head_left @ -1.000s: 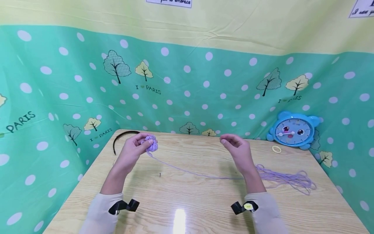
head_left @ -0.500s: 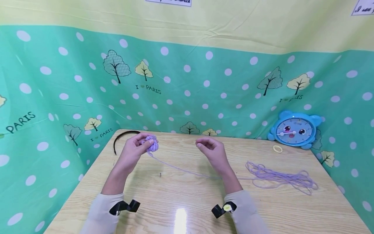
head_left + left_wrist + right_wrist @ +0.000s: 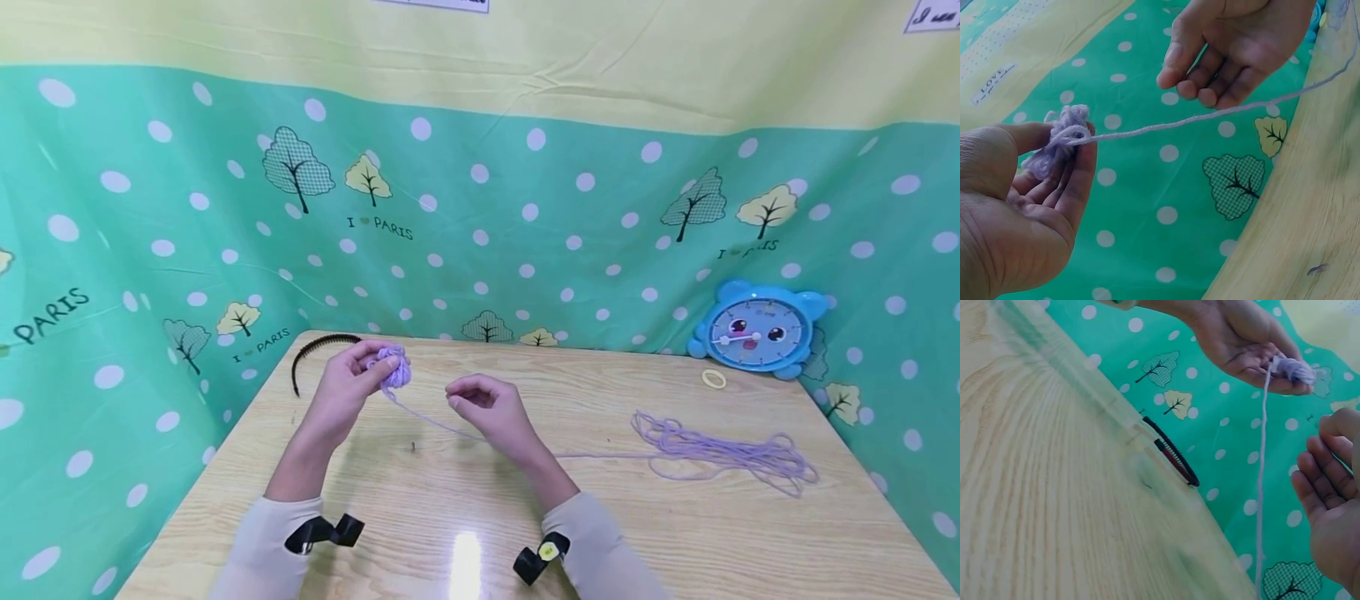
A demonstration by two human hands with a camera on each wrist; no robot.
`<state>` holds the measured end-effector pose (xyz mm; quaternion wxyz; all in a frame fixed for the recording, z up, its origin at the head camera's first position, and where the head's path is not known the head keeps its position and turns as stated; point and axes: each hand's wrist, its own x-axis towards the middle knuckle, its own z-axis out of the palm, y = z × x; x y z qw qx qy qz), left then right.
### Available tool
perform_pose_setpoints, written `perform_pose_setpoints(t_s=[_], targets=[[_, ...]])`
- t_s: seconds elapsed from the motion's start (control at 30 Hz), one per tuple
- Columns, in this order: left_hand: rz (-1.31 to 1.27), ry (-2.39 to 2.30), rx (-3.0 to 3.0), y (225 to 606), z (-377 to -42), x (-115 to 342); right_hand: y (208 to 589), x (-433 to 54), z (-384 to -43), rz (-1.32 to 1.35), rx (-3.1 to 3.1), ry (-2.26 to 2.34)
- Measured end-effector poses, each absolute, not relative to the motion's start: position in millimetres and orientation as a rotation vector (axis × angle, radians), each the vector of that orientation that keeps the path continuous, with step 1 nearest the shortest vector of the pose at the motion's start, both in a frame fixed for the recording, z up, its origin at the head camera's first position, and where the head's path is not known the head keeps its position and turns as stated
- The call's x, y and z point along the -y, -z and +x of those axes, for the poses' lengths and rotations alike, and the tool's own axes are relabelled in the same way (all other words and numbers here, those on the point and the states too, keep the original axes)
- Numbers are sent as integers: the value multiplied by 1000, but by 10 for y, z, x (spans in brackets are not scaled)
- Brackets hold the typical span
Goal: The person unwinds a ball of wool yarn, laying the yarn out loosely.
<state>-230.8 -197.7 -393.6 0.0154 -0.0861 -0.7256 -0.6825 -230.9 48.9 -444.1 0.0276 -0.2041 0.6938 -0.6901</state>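
Observation:
My left hand (image 3: 341, 396) pinches a small ball of lilac yarn (image 3: 395, 368) between thumb and fingers, above the table's left half. From the ball a single yarn strand (image 3: 1166, 125) runs rightward, sagging below my right hand (image 3: 498, 417) to a loose pile of yarn (image 3: 723, 454) on the table's right side. The right hand is raised a short way right of the ball, its fingers loosely bent and nothing visible in them. In the right wrist view the strand (image 3: 1262, 469) hangs apart from that hand's fingers (image 3: 1322, 475).
A black toothed headband (image 3: 318, 340) lies at the back left of the wooden table (image 3: 420, 533). At the back right stand a blue animal-shaped clock (image 3: 757, 333) and a pale ring (image 3: 714, 380). A tiny dark bit (image 3: 413, 447) lies mid-table. Green dotted cloth (image 3: 480, 217) hangs behind.
My right hand has moved left, from near the loose pile toward the yarn ball. The left hand keeps holding the ball in nearly the same place.

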Motion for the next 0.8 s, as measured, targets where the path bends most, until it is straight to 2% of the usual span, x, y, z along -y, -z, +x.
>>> perform_pose_setpoints(t_s=[0.43, 0.8], targets=[[-261, 2147, 2209, 3926, -2292, 1927, 4612, -318, -2256, -734, -2144, 2040], [-270, 2174, 2179, 3904, -2278, 1926, 4665, -299, -2252, -705, -2234, 1884]])
